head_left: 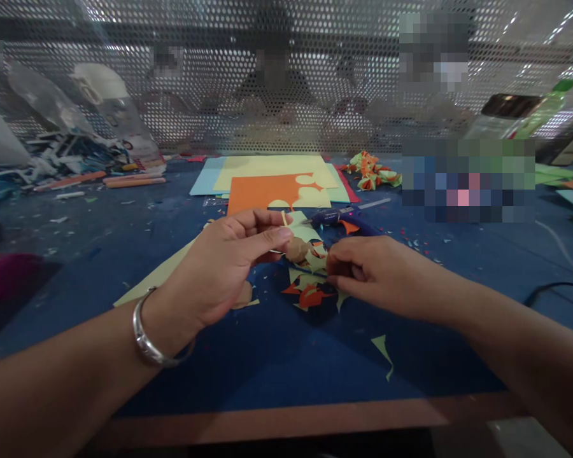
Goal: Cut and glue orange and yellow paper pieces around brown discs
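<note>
My left hand [226,267], with a silver bangle on the wrist, is closed in a pinch on a thin pale yellow paper strip [284,219]. My right hand [370,270] is closed too, fingertips pressed on a small yellow and orange paper piece [310,254] between the two hands. Below them lies a heap of yellow and orange paper scraps [310,294] on the blue table [267,362]. A pale yellow sheet [157,277] lies under my left hand.
A blue glue gun [339,217] lies just beyond my hands. Behind it lie stacked sheets, an orange one [262,191] with cut-outs on top. A folded paper ornament [372,170] sits at the back right. Sticks and clutter [76,172] fill the back left. People sit behind a perforated screen [286,76].
</note>
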The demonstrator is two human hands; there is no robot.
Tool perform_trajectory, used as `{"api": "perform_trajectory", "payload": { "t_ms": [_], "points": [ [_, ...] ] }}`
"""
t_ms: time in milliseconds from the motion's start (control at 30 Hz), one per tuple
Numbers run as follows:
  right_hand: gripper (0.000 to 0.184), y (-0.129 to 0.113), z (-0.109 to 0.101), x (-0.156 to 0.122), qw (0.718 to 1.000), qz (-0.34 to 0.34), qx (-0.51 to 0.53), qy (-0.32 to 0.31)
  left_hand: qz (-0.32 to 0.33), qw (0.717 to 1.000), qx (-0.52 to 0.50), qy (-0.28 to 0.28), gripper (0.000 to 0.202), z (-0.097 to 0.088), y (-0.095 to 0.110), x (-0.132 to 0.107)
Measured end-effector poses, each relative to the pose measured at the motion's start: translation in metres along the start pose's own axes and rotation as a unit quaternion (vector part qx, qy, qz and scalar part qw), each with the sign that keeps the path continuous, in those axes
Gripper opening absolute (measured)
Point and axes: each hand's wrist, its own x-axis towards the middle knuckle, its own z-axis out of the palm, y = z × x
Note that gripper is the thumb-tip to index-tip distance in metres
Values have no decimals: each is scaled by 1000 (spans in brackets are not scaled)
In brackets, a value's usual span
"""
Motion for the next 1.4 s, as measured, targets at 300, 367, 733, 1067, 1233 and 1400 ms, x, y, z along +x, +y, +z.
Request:
{"api": "perform_trajectory", "payload": {
  "t_ms": [300,367,733,1067,1233,1400],
  "points": [
    [9,0,0,-2,1000,12,8,6,-11,1000,-11,1,15,1,2,-1],
    [9,0,-2,-2,999,23,26,19,-7,1000,-13,7,15,2,3,-2],
    [4,9,-10,-4,982,25,171,81,33,997,-36,54,21,1,2,2],
    [16,19,-16,-4,969,13,206,139,31,998,-33,47,19,0,4,0],
    [18,19,-14,-4,975,11,185,120,-3,1000,-28,2,13,1,3,-1],
    [19,15,-12,-3,989,1,147,33,-13,999,-37,-14,12,2,3,-2]
  ]
}}
